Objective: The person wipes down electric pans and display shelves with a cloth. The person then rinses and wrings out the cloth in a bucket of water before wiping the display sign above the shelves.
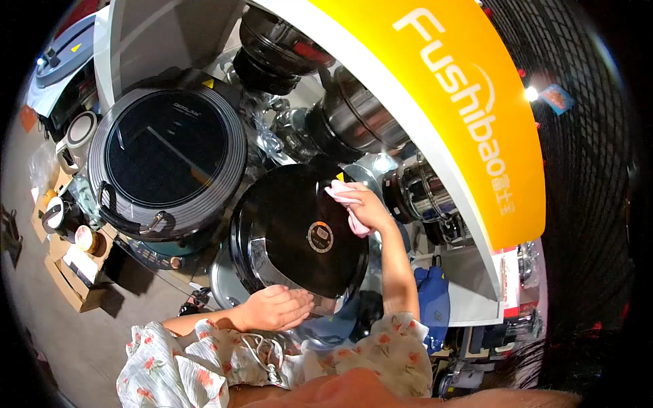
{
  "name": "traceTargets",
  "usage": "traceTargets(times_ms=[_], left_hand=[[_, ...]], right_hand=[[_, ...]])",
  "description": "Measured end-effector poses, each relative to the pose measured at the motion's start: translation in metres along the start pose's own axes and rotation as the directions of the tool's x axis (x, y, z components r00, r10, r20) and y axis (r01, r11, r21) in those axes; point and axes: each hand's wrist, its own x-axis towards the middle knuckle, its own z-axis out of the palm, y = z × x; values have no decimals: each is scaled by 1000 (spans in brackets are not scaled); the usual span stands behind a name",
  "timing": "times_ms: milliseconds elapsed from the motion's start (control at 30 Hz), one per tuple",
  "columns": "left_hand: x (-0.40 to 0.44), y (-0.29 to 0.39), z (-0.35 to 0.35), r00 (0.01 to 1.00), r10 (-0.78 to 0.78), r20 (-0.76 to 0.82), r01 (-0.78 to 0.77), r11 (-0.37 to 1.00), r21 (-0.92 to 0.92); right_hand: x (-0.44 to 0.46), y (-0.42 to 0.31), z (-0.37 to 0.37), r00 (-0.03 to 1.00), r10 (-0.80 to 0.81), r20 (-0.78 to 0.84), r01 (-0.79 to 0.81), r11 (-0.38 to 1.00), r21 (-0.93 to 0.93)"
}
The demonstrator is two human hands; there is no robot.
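The black pan point(296, 228) is in the middle, right in front of the person. Its top is round, dark and shiny, with a small round badge point(321, 236) on it. The right hand point(367, 207) has its fingers bunched around a pink cloth point(357, 224). It holds the cloth on the far right part of the pan, close to the rim and just beside a little yellow mark point(340, 176). The left hand point(277, 309) is at the near edge of the pan. Its fingers lie side by side, a bit bent, and I see nothing in its grip. I cannot tell if it is pushing down on the pan or just resting.

I think the step now is wiping the pan, and the work is at the far right rim. There is a pale, bright patch on the near left part of the top. I cannot tell if it is dirt or just light.

To go on, the right hand would need to press the cloth flat and rub along the rim, then over the top. The left hand would do well to steady the near edge, so the pan does not slide. The big pan point(170, 149) on the far left sits close by, so the hands should mind its handle point(129, 221).
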Motion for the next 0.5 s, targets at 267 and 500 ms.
traceTargets(times_ms=[267,500], left_hand=[[1,1,3,1000,-7,20,7,1000,0],[8,7,-1,1000,-29,6,29,1000,-3]], right_hand=[[-65,-71,61,967,-244,-78,226,956,-190],[-156,-57,35,913,-408,-20,396,896,-203]])
